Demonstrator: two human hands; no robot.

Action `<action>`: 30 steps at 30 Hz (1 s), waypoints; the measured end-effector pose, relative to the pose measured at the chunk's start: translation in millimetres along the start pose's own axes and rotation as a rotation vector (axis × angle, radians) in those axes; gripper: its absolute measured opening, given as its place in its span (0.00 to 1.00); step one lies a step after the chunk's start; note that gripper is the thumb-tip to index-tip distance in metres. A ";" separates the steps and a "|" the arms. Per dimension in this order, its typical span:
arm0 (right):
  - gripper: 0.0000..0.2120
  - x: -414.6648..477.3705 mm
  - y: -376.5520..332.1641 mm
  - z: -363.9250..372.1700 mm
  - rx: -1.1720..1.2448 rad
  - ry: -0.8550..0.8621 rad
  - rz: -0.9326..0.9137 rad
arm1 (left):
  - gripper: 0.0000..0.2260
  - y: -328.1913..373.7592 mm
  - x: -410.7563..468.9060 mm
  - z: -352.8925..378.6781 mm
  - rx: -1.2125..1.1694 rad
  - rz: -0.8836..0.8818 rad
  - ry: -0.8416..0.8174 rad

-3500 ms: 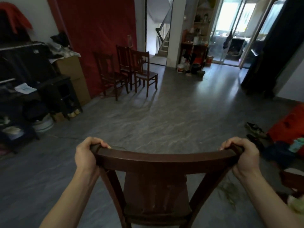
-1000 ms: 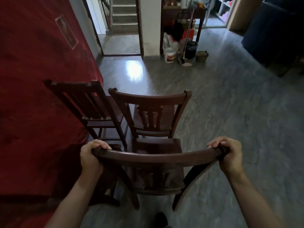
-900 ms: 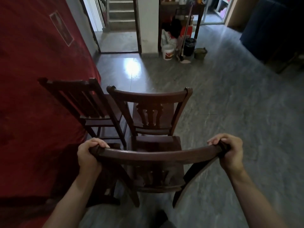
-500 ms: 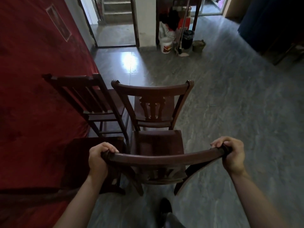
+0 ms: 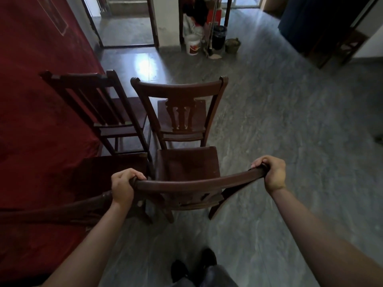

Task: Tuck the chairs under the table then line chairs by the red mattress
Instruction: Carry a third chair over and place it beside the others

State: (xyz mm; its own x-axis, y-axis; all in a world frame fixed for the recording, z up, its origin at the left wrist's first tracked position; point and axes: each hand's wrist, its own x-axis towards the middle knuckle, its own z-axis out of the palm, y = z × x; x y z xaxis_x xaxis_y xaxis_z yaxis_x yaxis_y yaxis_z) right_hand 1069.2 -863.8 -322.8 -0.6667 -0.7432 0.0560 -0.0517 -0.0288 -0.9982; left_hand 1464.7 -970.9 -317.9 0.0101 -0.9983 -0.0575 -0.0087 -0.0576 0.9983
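Note:
A dark wooden chair (image 5: 187,166) stands on the grey floor right in front of me. My left hand (image 5: 122,186) grips the left end of its top rail and my right hand (image 5: 271,172) grips the right end. Just ahead stands a chair with a carved back (image 5: 182,112), and a slatted-back chair (image 5: 97,104) is to its left. Another chair (image 5: 112,175) sits at my left, its curved top rail running low to the left. All stand beside the red mattress (image 5: 37,104), which leans along the left.
A white bucket (image 5: 192,45), a dark bin (image 5: 219,37) and a small pot (image 5: 232,44) stand at the far wall by a doorway. A dark blue cabinet (image 5: 315,23) is at the far right. Open grey floor (image 5: 290,125) spreads to the right. My shoes (image 5: 194,264) show below.
I carried the chair across the room to the mattress. In the last second it moved down and slightly right, close behind the carved-back chair, and now stands on the floor; both hands kept their grip.

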 end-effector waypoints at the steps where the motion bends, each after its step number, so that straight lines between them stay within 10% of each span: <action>1: 0.15 -1.8 -0.8 0.0 0.005 0.002 0.015 | 0.13 -0.3 0.5 -0.9 0.008 -0.002 0.004; 30: 0.13 -24.2 16.8 -19.7 0.061 -0.136 0.082 | 0.17 -39.6 -30.6 -16.6 -0.148 -0.061 0.003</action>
State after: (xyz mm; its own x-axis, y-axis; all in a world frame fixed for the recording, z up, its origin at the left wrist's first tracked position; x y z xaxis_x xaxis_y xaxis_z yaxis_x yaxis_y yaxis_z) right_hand 1069.8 -833.1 -340.6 -0.5598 -0.8283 -0.0244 0.0464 -0.0019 -0.9989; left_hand 1481.3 -937.9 -355.5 0.0095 -0.9930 -0.1178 0.1391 -0.1154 0.9835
